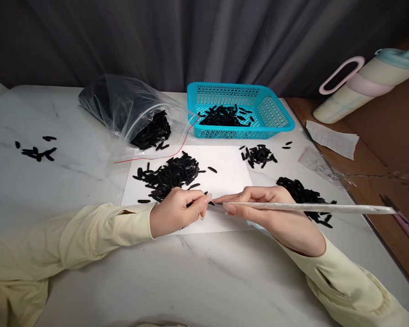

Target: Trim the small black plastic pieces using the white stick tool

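My left hand (184,209) is closed in a pinch on a small black sliver (209,203), most of which the fingers hide. In my right hand (262,204) lies a long, slim tool with a pale, streaked handle (334,209), held like a pen. Its thin dark tip meets the sliver, or comes very near it, at my left fingertips. Both hands are above a white sheet of paper (225,168). Just beyond my left hand, a heap of black slivers (173,175) is spread on that sheet.
Behind the paper, a clear zip bag (122,109) spills black pieces, and a blue basket (286,120) holds more. Smaller piles lie right (259,155), beside my right wrist (298,190) and far left (39,153). A pastel tumbler (364,91) stands at the right.
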Demonstrator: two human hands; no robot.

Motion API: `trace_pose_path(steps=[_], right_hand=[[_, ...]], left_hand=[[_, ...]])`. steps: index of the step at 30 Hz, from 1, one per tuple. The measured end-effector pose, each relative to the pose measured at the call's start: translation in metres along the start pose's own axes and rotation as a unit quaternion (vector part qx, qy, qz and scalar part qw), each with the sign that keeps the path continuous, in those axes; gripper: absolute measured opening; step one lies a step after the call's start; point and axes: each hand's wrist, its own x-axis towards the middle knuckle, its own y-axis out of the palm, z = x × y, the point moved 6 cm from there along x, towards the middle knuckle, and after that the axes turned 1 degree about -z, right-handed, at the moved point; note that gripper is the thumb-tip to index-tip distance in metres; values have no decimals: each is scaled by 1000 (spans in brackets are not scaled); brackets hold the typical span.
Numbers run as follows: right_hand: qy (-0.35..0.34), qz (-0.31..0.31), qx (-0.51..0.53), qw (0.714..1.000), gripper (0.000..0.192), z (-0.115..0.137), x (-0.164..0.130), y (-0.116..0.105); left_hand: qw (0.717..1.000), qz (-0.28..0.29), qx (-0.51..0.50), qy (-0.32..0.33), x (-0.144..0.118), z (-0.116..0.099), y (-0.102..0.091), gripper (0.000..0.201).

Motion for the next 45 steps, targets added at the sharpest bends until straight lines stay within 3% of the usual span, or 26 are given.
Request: trace_pose_path(steps=[16, 19, 21, 26, 32, 38, 45], right_hand=[[-40, -11, -55, 998, 24, 0, -2, 4], [-76, -38, -121, 989, 23, 2, -7, 9], [-126, -64, -207, 968, 19, 3, -12, 14], [-314, -122, -357, 871, 17, 4, -28, 33], [-370, -156, -376, 835, 21, 4, -29, 42], [-383, -175, -375, 826, 17, 5, -30, 42], [-309, -206, -348, 861, 14, 2, -25, 31]], left_hand=[[1000, 4, -7, -4, 0, 3, 0, 37], [1000, 1, -10, -10, 0, 4, 0, 38], [1000, -5, -10, -13, 0, 4, 0, 39], [1000, -14, -13, -20, 2, 3, -1, 40], [1000, -16, -20, -17, 3, 1, -2, 40], [1000, -19, -22, -12, 2, 0, -3, 40], [999, -14, -24, -16, 1, 2, -2, 39]])
